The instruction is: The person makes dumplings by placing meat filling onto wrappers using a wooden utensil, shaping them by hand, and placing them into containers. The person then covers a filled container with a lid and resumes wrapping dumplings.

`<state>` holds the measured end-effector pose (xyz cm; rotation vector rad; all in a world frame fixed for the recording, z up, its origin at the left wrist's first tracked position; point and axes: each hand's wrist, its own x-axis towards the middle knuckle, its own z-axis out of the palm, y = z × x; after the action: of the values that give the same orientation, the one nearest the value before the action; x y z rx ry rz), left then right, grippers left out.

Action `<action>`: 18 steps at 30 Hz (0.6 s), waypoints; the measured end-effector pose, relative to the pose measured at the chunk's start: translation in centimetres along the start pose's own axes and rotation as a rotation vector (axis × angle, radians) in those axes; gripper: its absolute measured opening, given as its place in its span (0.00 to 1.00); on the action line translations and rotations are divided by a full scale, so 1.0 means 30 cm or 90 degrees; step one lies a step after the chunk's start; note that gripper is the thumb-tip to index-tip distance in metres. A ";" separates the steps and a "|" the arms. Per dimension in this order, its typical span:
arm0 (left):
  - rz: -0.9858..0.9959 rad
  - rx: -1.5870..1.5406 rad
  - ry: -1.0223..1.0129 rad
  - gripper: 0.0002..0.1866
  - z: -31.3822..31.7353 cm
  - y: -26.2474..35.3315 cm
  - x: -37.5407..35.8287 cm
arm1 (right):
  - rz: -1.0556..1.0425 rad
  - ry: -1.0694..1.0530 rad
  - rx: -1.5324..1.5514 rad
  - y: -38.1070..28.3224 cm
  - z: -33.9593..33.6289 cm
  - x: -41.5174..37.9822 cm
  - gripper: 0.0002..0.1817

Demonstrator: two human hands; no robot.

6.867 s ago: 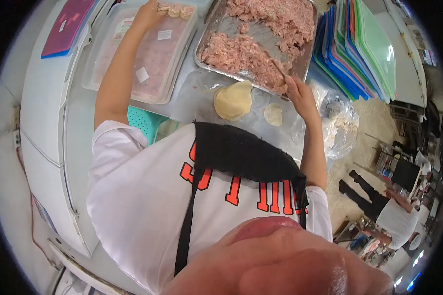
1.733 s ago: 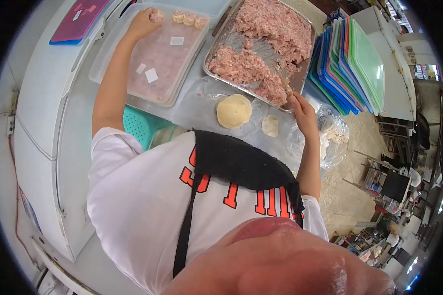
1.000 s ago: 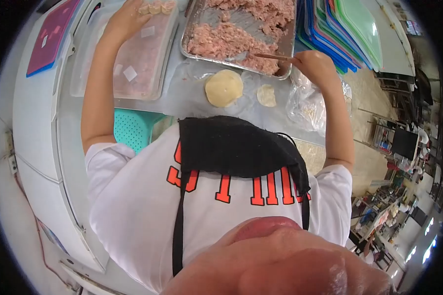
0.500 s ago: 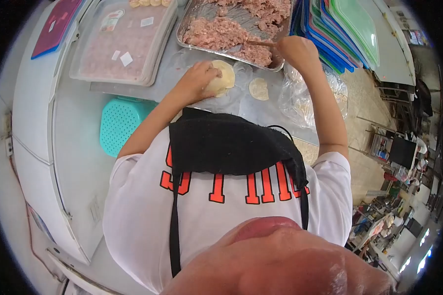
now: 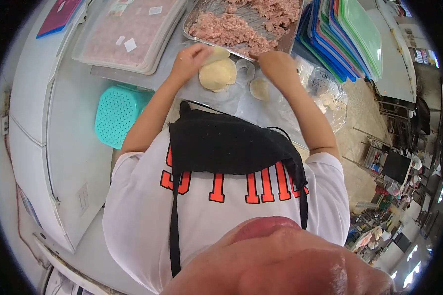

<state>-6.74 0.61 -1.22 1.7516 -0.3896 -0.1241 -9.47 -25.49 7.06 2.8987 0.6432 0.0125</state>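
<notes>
My left hand (image 5: 188,62) pinches the edge of a thin round dough wrapper (image 5: 217,53), lifted just above a stack of pale yellow wrappers (image 5: 217,75) on the metal table. In my right hand (image 5: 277,67) is a wooden stick, mostly hidden by the fingers, held at the near rim of the metal tray (image 5: 188,37). Pink minced meat (image 5: 224,28) covers much of that tray. Between my hands a single wrapper (image 5: 259,89) lies on the table.
Left of the tray stands a lidded plastic box (image 5: 133,37) with white labels. Colored plastic lids (image 5: 337,42) are stacked at the right, with a clear plastic bag (image 5: 330,101) nearer me. A turquoise perforated basket or stool (image 5: 117,115) sits below the table edge.
My left hand has moved up and left off the stack, raising one wrapper. My right hand has come down and left from the meat, toward the tray's near rim.
</notes>
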 end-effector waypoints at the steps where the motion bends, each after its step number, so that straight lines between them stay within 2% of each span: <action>1: -0.098 -0.074 0.068 0.15 -0.004 0.004 0.003 | 0.028 0.004 0.018 -0.023 0.020 0.006 0.11; 2: -0.097 -0.073 0.066 0.15 -0.011 0.002 0.011 | 0.056 0.009 0.034 -0.035 0.045 0.008 0.11; 4: -0.119 -0.261 0.147 0.16 -0.024 0.014 0.034 | 0.058 0.033 0.051 -0.037 0.088 0.027 0.10; 5: -0.113 -0.262 0.145 0.16 -0.025 0.021 0.034 | 0.084 0.019 0.093 -0.033 0.102 0.034 0.11; 7: 0.153 0.058 0.061 0.14 -0.030 0.061 0.017 | 0.109 0.009 0.130 -0.018 0.083 0.043 0.13; 8: 0.156 0.058 0.062 0.14 -0.031 0.068 0.015 | 0.131 -0.003 0.262 0.001 0.070 0.035 0.16; 9: 0.266 0.188 -0.024 0.13 -0.029 0.074 0.015 | 0.151 -0.017 0.395 0.023 0.058 0.027 0.18; 10: 0.372 0.318 -0.112 0.11 -0.026 0.082 0.012 | 0.151 -0.015 0.394 0.051 0.053 0.020 0.18; 12: 0.363 0.301 -0.150 0.09 -0.010 0.089 -0.004 | 0.144 -0.002 0.180 0.102 0.038 0.008 0.22; 13: 0.329 0.289 -0.196 0.09 -0.003 0.083 -0.010 | 0.148 0.009 0.160 0.105 -0.008 -0.004 0.17; 14: 0.296 0.277 -0.241 0.10 0.000 0.079 -0.012 | 0.150 0.008 0.161 0.113 0.013 -0.008 0.17; 15: 0.297 0.276 -0.242 0.10 -0.003 0.078 -0.007 | 0.116 -0.014 0.059 0.106 0.025 -0.007 0.15; 16: 0.226 0.288 -0.293 0.10 -0.010 0.075 -0.003 | 0.082 -0.037 -0.042 0.099 0.033 -0.007 0.13; 17: 0.154 0.300 -0.344 0.11 -0.018 0.074 -0.002 | 0.049 -0.029 -0.041 0.074 0.046 -0.016 0.11; 18: 0.155 0.299 -0.343 0.11 -0.023 0.082 -0.001 | 0.049 -0.029 -0.042 0.053 0.058 -0.006 0.11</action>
<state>-7.05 0.85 1.31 2.1004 -1.0917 -0.3550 -8.89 -27.27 5.61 2.8491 0.5131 -0.0209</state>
